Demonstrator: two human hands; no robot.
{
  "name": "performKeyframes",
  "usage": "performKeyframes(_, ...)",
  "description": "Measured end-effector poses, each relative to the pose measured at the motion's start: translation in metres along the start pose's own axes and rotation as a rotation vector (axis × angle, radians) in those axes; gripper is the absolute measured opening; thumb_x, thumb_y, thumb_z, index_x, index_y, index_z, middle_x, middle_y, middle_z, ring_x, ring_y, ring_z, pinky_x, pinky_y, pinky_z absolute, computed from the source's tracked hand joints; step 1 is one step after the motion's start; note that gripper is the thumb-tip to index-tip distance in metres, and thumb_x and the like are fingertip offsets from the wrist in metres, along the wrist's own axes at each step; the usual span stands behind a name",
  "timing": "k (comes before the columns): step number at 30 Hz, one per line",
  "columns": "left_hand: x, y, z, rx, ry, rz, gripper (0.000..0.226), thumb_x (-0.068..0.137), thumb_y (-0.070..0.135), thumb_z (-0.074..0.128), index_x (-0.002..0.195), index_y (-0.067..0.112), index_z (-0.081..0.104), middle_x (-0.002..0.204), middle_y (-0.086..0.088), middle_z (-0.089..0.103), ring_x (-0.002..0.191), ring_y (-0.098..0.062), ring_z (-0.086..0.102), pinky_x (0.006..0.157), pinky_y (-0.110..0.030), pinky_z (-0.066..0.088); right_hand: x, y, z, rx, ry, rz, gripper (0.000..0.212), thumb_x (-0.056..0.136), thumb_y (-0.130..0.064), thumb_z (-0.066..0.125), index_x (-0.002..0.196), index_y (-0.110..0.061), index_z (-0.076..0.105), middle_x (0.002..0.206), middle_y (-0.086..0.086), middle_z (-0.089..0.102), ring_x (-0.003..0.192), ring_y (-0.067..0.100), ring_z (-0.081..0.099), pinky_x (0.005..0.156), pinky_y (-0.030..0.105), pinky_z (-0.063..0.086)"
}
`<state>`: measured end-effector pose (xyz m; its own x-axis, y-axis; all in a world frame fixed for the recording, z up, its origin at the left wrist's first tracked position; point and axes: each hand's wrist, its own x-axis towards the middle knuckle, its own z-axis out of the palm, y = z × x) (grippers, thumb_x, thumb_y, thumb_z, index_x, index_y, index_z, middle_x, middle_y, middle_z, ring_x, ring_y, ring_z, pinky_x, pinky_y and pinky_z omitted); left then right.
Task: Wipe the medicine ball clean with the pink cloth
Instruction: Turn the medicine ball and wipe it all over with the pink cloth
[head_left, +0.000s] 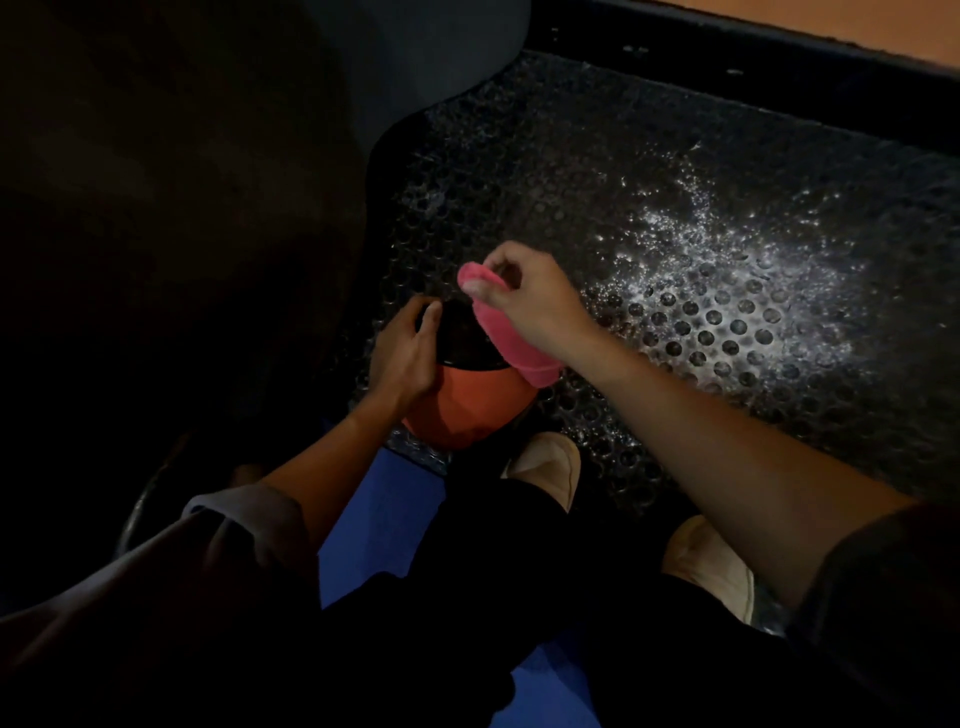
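On the perforated rubber mat (675, 218), medicine ball (467, 405) sits steadied by left hand (405, 353) gripping its side; right hand (530, 301) pinches pink cloth (511, 343), draped over the top for wiping.

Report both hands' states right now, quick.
Left hand: fingers curled round the medicine ball, holding it.
Right hand: pinching the pink cloth at its top end.

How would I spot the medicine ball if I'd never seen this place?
Find the black perforated floor mat. At its near-left edge, the left hand holds the medicine ball. It alone is round, half orange, half black, under the dangling pink cloth.
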<state>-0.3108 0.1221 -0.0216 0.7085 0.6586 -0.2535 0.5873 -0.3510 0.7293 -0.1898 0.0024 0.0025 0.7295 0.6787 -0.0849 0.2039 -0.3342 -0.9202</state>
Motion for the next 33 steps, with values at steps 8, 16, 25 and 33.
performKeyframes(8,-0.001,0.002,0.012,0.059,0.041,0.011,0.031,0.101,0.034,0.039,0.12,0.025,0.062,0.121,-0.003,0.065,0.11,-0.02,0.058,0.088,-0.032,0.044,-0.028,0.043,0.008,-0.364,-0.075,0.053,0.036,0.101,-0.034,0.041,0.128,-0.012,0.051,0.121,0.001,0.04,0.11,0.025,0.038,0.094,0.048,0.04)
performKeyframes(16,0.011,0.012,0.01,0.054,0.027,-0.069,0.031,0.1,0.034,0.038,0.115,0.028,0.064,0.122,-0.004,0.065,0.112,-0.024,0.058,0.094,-0.039,0.045,-0.021,0.036,0.006,-0.256,-0.029,-0.188,0.02,0.095,-0.026,0.055,0.107,-0.011,0.062,0.098,-0.002,0.052,0.086,0.022,0.054,0.079,0.042,0.046)
performKeyframes(25,0.022,0.022,0.016,0.103,-0.019,-0.122,0.039,0.083,0.049,0.031,0.105,0.037,0.061,0.118,0.0,0.066,0.11,-0.028,0.058,0.099,-0.052,0.043,-0.02,0.044,0.0,-0.239,0.075,-0.154,0.012,0.092,-0.016,0.058,0.096,-0.005,0.062,0.089,0.001,0.05,0.08,0.016,0.051,0.071,0.029,0.04)
performKeyframes(33,0.02,0.006,0.009,0.025,-0.025,-0.076,0.03,0.096,0.036,0.039,0.112,0.034,0.065,0.118,0.002,0.067,0.108,-0.02,0.06,0.095,-0.041,0.047,-0.041,0.04,0.0,-0.188,-0.068,-0.222,0.006,0.093,-0.014,0.057,0.088,-0.011,0.054,0.087,-0.004,0.048,0.077,0.01,0.047,0.067,0.022,0.037)
